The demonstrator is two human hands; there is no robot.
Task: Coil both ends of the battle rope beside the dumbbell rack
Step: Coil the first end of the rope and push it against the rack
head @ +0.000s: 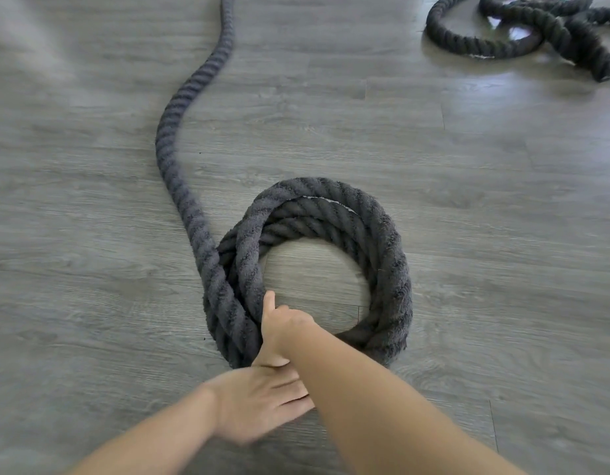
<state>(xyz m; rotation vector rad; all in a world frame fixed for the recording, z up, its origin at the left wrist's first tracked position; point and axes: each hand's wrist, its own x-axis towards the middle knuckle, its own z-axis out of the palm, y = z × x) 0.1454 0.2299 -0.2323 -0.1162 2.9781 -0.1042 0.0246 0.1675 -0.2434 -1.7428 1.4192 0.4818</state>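
Grey wood-plank floor (468, 200) | right hand (279, 330) gripped near thick dark twisted rope coil (382, 241) | left hand (259, 402) flat, fingers released | uncoiled rope tail (173, 138) remained beyond fingers | far loose rope pile (536, 32) looked untidy.

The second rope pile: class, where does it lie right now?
In the head view, the second rope pile lies on the floor at top right, away from the coil under the hands.

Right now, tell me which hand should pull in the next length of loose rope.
Left, probably. The left hand lies flat and free by the coil's near edge, on the side where the loose rope feeds in. The right hand reaches across it, resting on the coil's stacked loops.
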